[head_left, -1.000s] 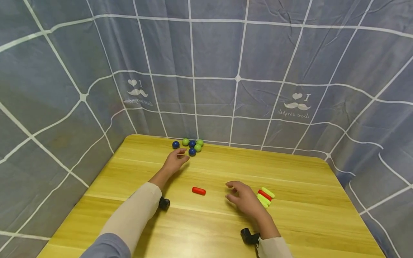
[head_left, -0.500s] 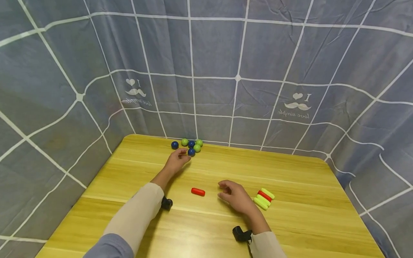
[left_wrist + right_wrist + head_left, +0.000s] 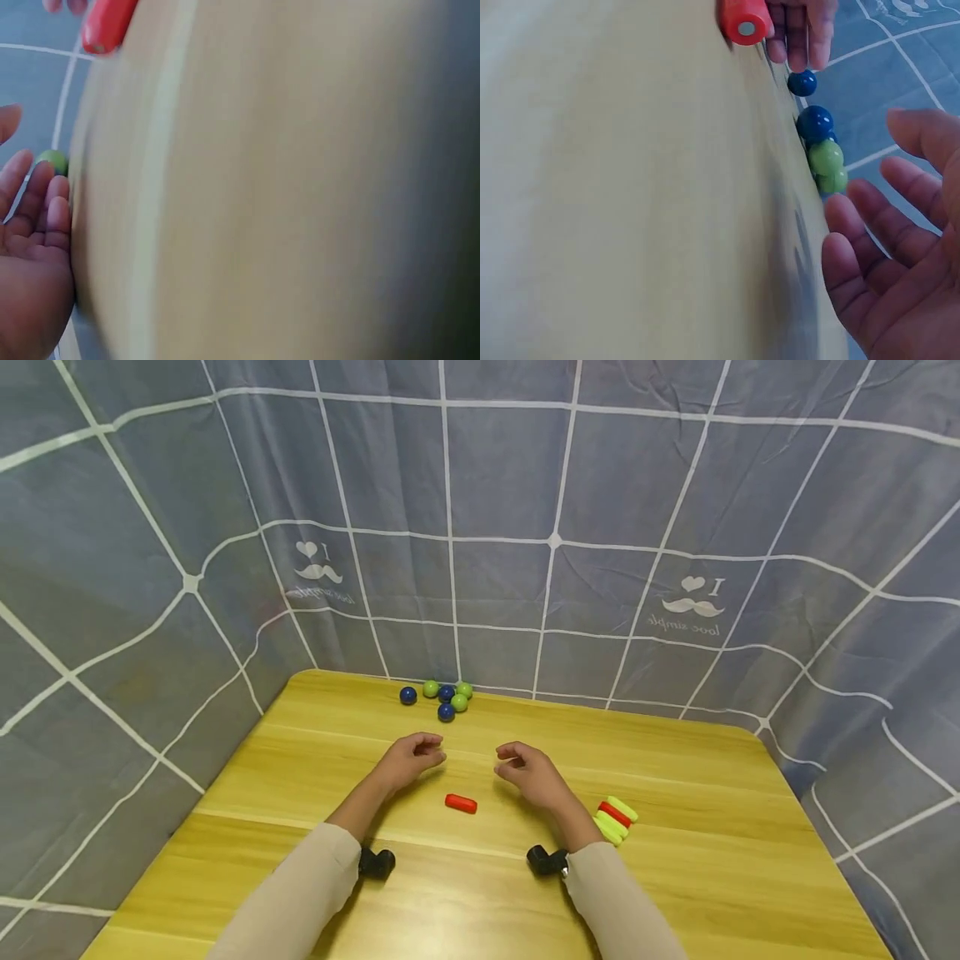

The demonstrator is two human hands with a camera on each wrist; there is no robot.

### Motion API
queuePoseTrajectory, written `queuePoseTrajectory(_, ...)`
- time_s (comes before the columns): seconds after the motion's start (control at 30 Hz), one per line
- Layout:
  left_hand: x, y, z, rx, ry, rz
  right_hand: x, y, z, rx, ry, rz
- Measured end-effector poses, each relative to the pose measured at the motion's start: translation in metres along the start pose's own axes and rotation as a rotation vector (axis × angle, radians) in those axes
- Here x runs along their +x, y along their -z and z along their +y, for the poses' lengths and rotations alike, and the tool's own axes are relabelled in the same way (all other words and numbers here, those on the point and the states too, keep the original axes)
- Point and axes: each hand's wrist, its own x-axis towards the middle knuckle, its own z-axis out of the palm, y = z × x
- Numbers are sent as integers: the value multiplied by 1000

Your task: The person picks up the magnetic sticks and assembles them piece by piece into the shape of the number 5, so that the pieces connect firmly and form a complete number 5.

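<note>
Space separates the red stick point(image 3: 461, 803) from the fingers of both hands. It lies on the table point(image 3: 720, 843) between the left hand point(image 3: 407, 762) and the right hand point(image 3: 531, 777), a little nearer the person than either set of fingertips. Its long axis runs crosswise, from the left fingers' side toward the right, with its right end angled slightly toward the person; a pale disc point(image 3: 746, 28) shows on one end. Neither hand looks clearly nearer to it. Fingers on both are loosely bent, gripping nothing; whether they touch the table cannot be told. Blue balls point(image 3: 446, 712) and green balls point(image 3: 459, 702) sit beyond the left fingertips. Yellow sticks point(image 3: 623, 808) and a second red stick point(image 3: 615, 815) lie together behind the right fingers, off to their outer side.
</note>
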Motion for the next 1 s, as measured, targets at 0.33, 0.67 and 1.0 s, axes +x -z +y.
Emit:
queuePoseTrajectory(0.33,-32,-15,-6,-100,-44,-87,32,0,4,106,-55,12)
queuePoseTrajectory(0.67,-59,-38,-6,-102,-146,8,63,-1,-9,32,14,-34)
queuePoseTrajectory(1.0,-74,-39,-3,-21,-145,64,94,-15,-23,-83,102,-129)
